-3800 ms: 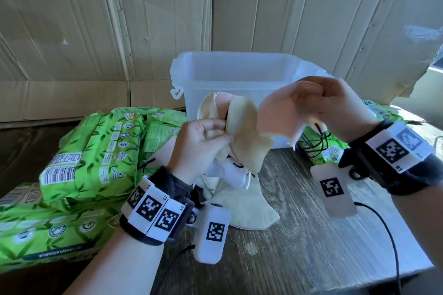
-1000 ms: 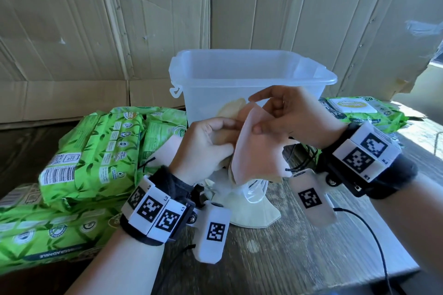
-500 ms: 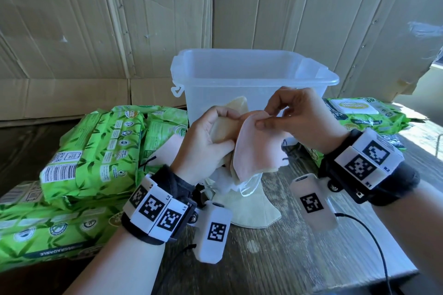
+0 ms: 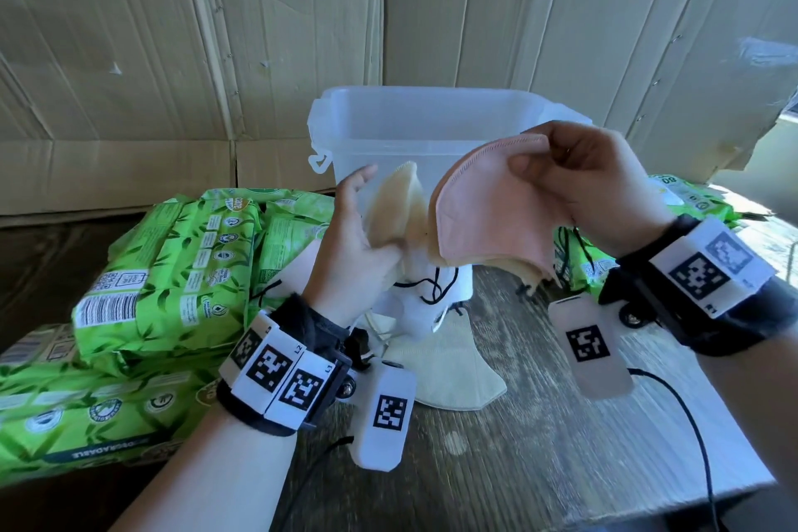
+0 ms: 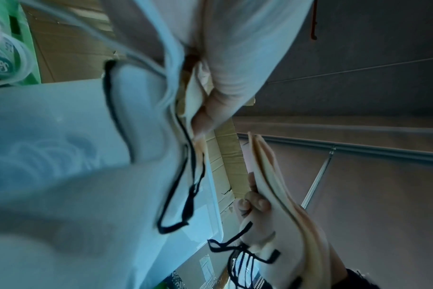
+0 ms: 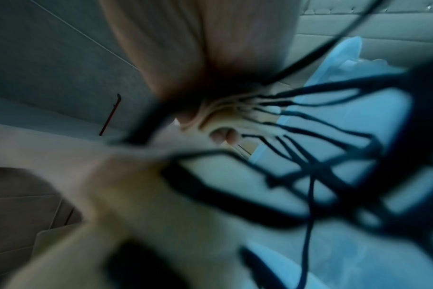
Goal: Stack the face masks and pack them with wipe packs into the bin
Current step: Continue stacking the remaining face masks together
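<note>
Right hand pinching pink mask, left hand gripping cream masks, clear bin behind

Creased cardboard sheets lining the back wall. Weathered wooden tabletop below. Bright daylight from the right, through a torn gap.

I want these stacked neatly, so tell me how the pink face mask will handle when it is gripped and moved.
Probably light and soft: the right hand lifts the pink face mask by a pinch at one edge. It looks semi-stiff, since it keeps its curved folded shape instead of drooping. The black ear loops dangle loose and could snag.
</note>
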A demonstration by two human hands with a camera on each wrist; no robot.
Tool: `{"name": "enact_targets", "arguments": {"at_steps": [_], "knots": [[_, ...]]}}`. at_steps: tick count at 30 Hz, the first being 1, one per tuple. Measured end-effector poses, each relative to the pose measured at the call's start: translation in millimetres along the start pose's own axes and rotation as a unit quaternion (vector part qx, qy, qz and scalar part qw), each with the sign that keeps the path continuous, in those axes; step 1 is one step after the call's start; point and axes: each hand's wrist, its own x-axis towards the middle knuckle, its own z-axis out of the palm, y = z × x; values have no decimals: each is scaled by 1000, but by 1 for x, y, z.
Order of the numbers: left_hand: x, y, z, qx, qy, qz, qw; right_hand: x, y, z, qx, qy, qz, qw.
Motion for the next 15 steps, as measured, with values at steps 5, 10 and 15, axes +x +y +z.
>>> {"name": "enact_targets", "arguments": {"at_steps": [5, 10, 15], "knots": [[1, 0, 1, 20, 12, 8, 1000, -1, 7, 13, -12, -79, 44, 996], [-1, 5, 2, 50, -42, 27, 998, 3, 8, 27, -20, -137, 51, 989], [-2, 6, 2, 55, -49, 11, 997, 4, 11, 31, 2, -134, 53, 990]]}}
